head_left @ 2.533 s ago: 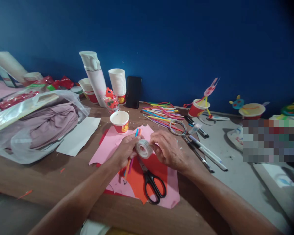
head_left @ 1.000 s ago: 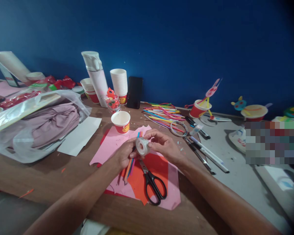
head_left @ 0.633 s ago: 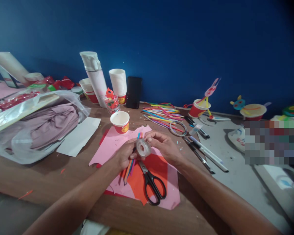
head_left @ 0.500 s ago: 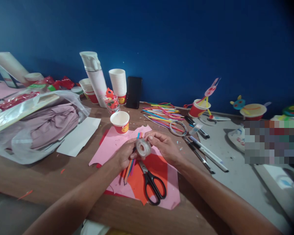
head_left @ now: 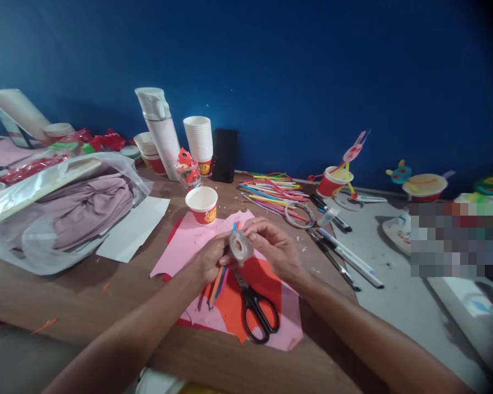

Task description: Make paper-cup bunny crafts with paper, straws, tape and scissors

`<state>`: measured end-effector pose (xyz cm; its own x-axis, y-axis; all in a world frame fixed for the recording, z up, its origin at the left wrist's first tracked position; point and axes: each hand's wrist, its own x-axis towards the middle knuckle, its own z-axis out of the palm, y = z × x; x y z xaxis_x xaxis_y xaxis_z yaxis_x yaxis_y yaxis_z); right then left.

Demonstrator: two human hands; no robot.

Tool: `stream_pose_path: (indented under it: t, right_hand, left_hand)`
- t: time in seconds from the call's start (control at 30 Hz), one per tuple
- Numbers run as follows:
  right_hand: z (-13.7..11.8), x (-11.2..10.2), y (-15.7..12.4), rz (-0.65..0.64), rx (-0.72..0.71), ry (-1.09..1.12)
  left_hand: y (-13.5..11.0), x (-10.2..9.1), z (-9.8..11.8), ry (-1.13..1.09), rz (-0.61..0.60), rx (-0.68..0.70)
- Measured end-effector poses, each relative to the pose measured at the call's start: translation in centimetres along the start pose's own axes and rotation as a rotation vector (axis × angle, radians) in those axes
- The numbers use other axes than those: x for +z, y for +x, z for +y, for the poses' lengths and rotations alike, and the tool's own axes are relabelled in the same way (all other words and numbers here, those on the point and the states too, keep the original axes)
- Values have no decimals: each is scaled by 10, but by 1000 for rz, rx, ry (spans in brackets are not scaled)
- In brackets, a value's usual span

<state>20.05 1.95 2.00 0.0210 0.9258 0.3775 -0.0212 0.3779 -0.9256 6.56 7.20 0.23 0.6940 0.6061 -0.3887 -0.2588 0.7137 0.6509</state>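
Observation:
Between my hands is a roll of clear tape (head_left: pixel 241 245), its round face turned toward me. My left hand (head_left: pixel 213 257) grips its left side, fingers curled. My right hand (head_left: pixel 271 241) pinches at the roll's upper right edge with thumb and fingers closed. Whether a loose strip is between those fingertips is too small to tell. Below the left hand lie several coloured sticks (head_left: pixel 217 287), partly covered by it. Black-handled scissors (head_left: pixel 259 317) rest on orange paper (head_left: pixel 230 317), over pink paper (head_left: pixel 291 312). The scissor blades are partly hidden. A red and white paper cup (head_left: pixel 201 205) stands just beyond.
Colourful pipe cleaners (head_left: pixel 271 191) lie beyond the hands. Pens (head_left: pixel 349 257) are to the right, near a decorated cup (head_left: pixel 332 180). At the left sit a plastic bag (head_left: pixel 66 219) and white card (head_left: pixel 135 230). A bottle (head_left: pixel 160 137), stacked cups (head_left: pixel 198 139) and a phone (head_left: pixel 225 155) line the wall.
The tape roll has turned slightly between my hands, and my right fingers have shifted a little at its edge. Everything else stays where it was.

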Motion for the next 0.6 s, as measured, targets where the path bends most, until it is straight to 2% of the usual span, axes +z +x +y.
stream_pose_path:
  t: [0.1,0.23,0.33,0.43,0.6]
  right_hand:
    - [-6,5,-4,17,-78,-32]
    - [-15,8,-6,65,-103,-40]
    - [-20,8,-6,70,-109,-88]
    - [-24,9,-7,35,-112,-159]
    - [-34,4,-2,66,-78,-202]
  left_hand:
    - [-2,5,-2,-23,-27,-13]
    - [-6,11,-5,-70,-62,-33]
    - [-9,12,-8,-123,-160,-108]
    - [-10,13,-12,-165,-231,-95]
    - [-8,13,-17,-92,-225,-63]
